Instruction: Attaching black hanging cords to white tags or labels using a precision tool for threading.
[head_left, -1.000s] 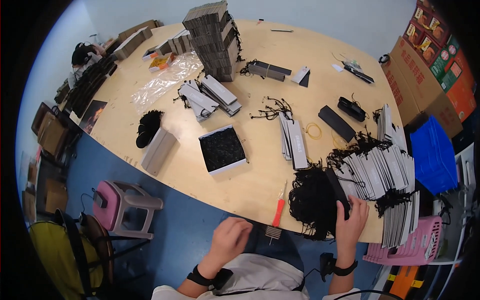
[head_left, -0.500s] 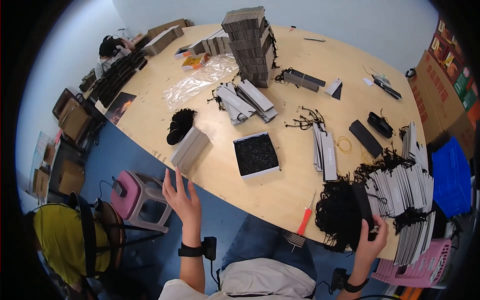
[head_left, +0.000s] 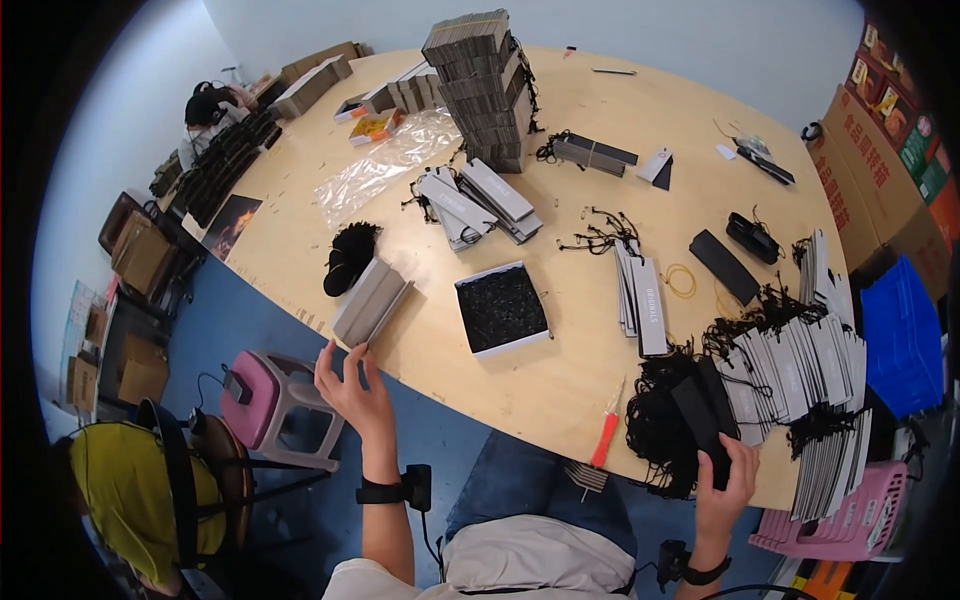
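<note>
At the table's front-left edge, my left hand (head_left: pixel 358 398) has its fingers apart and bent, holding nothing. Its fingertips are at the near end of a stack of grey card tags (head_left: pixel 366 303); whether they touch is hard to tell. A bunch of black cords (head_left: pixel 352 250) lies at the far end of that stack. On the right, my right hand (head_left: pixel 728 475) grips a long black card tag (head_left: pixel 698 408), tilted over a heap of black cords (head_left: pixel 655 440). Fanned rows of white-grey tags (head_left: pixel 790 375) lie just right of it.
A shallow white box of small black pieces (head_left: pixel 503 310) sits mid-table. A red-handled pointed tool (head_left: pixel 605 440) lies near the front edge. Behind stands a tall stack of banded tags (head_left: pixel 485 100). A pink stool (head_left: pixel 255 395) and a blue crate (head_left: pixel 905 335) flank the table.
My left hand's fingers have bent and come up to the grey stack, where a tag at the right side now leans apart. My right hand has tipped the black tag leftward.
</note>
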